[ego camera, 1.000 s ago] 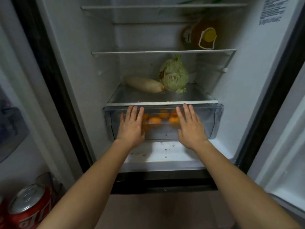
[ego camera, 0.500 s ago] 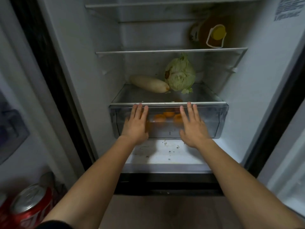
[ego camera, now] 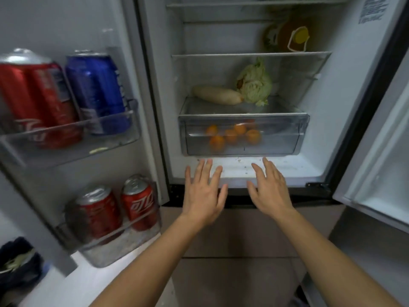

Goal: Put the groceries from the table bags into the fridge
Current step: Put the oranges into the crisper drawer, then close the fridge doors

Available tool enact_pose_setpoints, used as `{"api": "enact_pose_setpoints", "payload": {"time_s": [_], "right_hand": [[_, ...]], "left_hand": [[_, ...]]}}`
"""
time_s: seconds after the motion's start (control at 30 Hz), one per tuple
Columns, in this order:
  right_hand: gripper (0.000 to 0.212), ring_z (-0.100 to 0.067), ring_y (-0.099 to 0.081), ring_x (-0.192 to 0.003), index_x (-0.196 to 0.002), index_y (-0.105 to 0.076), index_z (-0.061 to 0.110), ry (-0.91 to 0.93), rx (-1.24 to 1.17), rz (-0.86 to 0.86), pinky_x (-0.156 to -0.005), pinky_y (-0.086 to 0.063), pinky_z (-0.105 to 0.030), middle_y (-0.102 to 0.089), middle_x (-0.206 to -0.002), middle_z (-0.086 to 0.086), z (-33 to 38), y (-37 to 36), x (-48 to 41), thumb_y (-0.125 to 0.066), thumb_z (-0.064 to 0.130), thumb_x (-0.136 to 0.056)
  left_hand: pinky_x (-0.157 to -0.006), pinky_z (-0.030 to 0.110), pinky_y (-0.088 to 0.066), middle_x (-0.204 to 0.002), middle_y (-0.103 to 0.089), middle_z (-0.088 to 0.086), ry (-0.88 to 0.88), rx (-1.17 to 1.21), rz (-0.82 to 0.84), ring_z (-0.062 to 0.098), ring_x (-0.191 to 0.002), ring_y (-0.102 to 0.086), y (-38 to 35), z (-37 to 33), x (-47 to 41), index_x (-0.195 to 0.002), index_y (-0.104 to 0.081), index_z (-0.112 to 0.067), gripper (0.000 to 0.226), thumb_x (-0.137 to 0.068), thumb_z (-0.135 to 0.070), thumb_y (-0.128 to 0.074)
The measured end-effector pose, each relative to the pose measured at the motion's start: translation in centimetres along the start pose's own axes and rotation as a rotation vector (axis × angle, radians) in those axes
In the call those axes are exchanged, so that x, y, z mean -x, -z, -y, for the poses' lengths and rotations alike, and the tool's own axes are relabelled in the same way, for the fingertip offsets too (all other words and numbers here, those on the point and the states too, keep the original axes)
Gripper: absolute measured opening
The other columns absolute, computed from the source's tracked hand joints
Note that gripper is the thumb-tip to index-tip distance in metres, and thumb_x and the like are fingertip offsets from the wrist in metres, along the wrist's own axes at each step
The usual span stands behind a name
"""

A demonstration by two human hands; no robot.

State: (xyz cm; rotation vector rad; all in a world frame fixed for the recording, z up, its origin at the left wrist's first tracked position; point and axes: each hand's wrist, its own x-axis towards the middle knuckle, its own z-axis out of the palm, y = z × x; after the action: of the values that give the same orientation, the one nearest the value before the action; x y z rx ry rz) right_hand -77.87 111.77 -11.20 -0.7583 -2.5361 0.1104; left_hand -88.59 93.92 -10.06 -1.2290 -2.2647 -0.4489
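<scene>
The fridge stands open. Its clear crisper drawer (ego camera: 274,140) is pushed in and holds several oranges (ego camera: 230,136). On the glass shelf above lie a white radish (ego camera: 215,95) and a green cabbage (ego camera: 255,84). A bottle with a yellow cap (ego camera: 294,38) rests one shelf higher. My left hand (ego camera: 203,193) and my right hand (ego camera: 271,189) hover flat, fingers spread, just in front of the fridge's bottom lip, below the drawer. Neither touches it and both are empty.
The left door (ego camera: 55,25) is swung open; its racks carry red cans (ego camera: 37,100), a blue can (ego camera: 97,91) and two more red cans (ego camera: 115,209). The right door (ego camera: 376,162) is open too. A dark bag (ego camera: 17,264) sits at the lower left. The floor is brown.
Both hands were flat against the drawer front, pushing it in. They have since come off it and drawn back toward me. The view has pulled away and shifted left, showing the door racks.
</scene>
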Motion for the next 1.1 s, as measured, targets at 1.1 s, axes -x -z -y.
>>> {"api": "enact_pose_setpoints", "payload": {"time_s": [1.1], "right_hand": [[0.069, -0.026, -0.047, -0.12, -0.15, -0.036, 0.018, 0.638, -0.253, 0.082, -0.113, -0.026, -0.043, -0.054, -0.129, -0.007, 24.7, 5.1, 13.4, -0.034, 0.061, -0.096]], "left_hand": [[-0.117, 0.03, 0.002, -0.166, 0.0, -0.002, 0.843, 0.557, -0.379, 0.012, -0.152, 0.002, 25.4, 11.2, 12.2, -0.158, -0.001, -0.021, 0.069, -0.101, -0.059, -0.012]]}}
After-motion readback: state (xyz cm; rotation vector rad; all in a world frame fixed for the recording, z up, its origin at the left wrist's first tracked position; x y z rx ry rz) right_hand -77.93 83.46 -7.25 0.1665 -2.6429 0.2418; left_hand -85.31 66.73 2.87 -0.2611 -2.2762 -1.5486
